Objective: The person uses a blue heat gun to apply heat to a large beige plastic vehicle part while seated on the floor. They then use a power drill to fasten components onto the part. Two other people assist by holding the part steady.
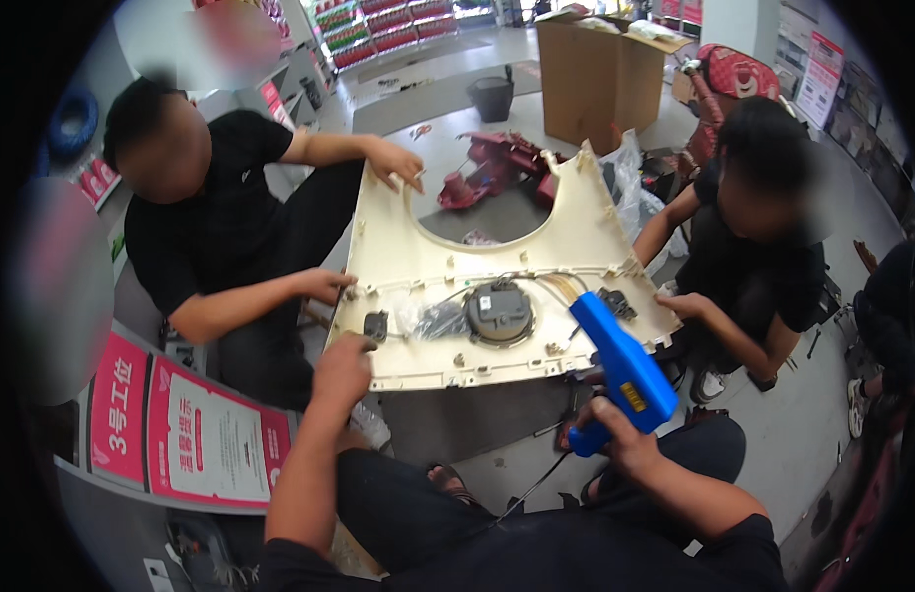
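A large cream plastic body panel [398, 264] with a wide rounded cutout is held up before me, its clipped inner side facing up. My left hand [342, 373] grips its near left corner, next to a small black fitting [375, 326]. In my right hand [620, 439] is a blue pistol-shaped corded tool [625, 370], pointing up and forward over the panel's right part. A round black housing [499, 313] sits mid-panel, with wires running right to another black fitting [616, 303]. The tool's tip is hard to make out against the wires.
Co-workers [220, 197] [743, 217] at left and right hold the panel's sides. Dark red plastic parts [492, 168] lie on the floor beyond it. Farther back stand a cardboard box [600, 89] and a black bucket [492, 97]. A pink-and-white sign board [206, 434] is at left.
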{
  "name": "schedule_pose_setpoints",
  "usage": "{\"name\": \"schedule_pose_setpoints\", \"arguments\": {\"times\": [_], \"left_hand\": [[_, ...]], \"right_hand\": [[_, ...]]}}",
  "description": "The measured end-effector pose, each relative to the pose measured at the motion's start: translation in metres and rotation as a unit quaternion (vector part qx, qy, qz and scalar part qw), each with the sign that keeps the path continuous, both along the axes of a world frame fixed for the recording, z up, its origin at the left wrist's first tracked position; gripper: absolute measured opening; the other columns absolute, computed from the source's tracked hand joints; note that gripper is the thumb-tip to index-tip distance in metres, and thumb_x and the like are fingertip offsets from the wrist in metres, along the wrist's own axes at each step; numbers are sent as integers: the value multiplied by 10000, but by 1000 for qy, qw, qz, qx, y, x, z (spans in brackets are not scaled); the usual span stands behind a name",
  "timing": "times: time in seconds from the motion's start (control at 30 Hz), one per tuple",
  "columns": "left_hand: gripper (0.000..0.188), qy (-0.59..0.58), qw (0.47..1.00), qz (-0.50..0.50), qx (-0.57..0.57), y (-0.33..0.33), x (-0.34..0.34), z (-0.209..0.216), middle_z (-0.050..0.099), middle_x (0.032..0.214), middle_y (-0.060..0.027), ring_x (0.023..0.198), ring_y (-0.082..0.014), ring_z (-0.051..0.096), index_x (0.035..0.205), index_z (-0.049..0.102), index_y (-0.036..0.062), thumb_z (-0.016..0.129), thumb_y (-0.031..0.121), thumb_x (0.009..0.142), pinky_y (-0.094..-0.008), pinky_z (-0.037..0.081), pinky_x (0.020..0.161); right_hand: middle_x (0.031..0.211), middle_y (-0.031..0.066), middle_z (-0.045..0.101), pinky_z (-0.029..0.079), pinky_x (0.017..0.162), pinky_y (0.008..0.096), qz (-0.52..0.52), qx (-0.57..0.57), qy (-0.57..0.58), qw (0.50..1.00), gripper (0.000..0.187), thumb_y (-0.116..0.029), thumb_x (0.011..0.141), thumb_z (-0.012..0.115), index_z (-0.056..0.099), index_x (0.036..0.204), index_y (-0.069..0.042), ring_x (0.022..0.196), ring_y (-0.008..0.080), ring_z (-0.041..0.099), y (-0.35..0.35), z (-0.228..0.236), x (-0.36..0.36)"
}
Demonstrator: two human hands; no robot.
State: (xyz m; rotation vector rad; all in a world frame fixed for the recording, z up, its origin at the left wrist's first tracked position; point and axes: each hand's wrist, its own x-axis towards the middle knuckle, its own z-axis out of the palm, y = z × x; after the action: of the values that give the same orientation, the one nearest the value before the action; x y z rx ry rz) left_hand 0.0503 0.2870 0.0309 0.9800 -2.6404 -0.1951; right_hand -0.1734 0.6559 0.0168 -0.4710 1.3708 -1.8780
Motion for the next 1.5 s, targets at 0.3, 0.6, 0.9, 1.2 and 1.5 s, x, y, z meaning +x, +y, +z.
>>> {"name": "schedule_pose_setpoints", "arguments": {"times": [0.3,0.6,0.9,1.2,1.5], "left_hand": [[236,-198,969,140,38,-76,-159,-120,736,1152,-155,1034,-367,718,1061,778,118,686,191,857,-484,570,917],[314,-216,972,42,81,-84,-160,-112,758,1086,-135,1062,-315,710,1074,792,161,708,181,772,-425,572,920],[313,-246,956,40,153,-105,-156,-121,772,957,-167,933,-340,747,978,811,110,745,302,739,-435,593,847],[301,-250,968,21,1,-82,-151,-124,768,983,-171,930,-363,742,950,800,96,717,342,797,-466,591,854],[284,-304,952,-22,16,-83,-154,-116,764,1043,-147,1005,-335,731,996,801,124,734,316,798,-441,587,878]], "right_hand": [[1104,99,694,534,873,332,26,34,130,991,514,-313,936,800,617,1284,17,979,165,632,13,-39,-36],[996,55,677,539,773,300,7,52,5,999,467,-353,951,777,628,1253,-28,881,121,621,-6,-51,-42],[966,61,684,541,768,307,-17,22,0,1000,467,-381,943,780,631,1200,-20,911,126,635,-18,-37,-27],[894,49,681,547,721,295,-77,40,90,992,434,-352,938,791,642,1167,-14,775,106,643,-11,-54,-20],[881,36,679,551,696,284,-29,64,73,995,410,-327,934,801,658,1163,-19,777,103,649,-19,-18,-14]]}}
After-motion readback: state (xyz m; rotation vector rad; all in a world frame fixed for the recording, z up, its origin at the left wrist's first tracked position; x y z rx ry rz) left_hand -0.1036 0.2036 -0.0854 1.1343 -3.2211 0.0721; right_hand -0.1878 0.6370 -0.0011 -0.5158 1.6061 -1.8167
